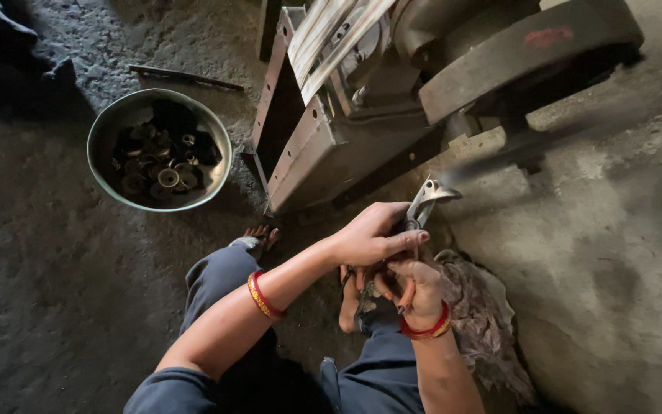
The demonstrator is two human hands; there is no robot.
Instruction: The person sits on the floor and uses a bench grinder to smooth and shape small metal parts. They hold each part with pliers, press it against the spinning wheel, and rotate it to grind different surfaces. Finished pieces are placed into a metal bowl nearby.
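Note:
My left hand [373,234] grips a metal plier-like tool [425,201] whose shiny jaws point up toward the machine. Just below it, my right hand [417,290] is closed around the tool's lower handles or a small part; what lies between its fingers is hidden. Both wrists wear red and gold bangles. I am squatting, with my knees in blue-grey trousers and a bare foot [349,307] under my hands.
A round metal bowl [109,126] holding several dark ring-shaped parts sits on the dirt floor at the left. A heavy rusty machine [331,146] with a belt stands directly ahead. A crumpled rag [484,322] lies at the right by my knee.

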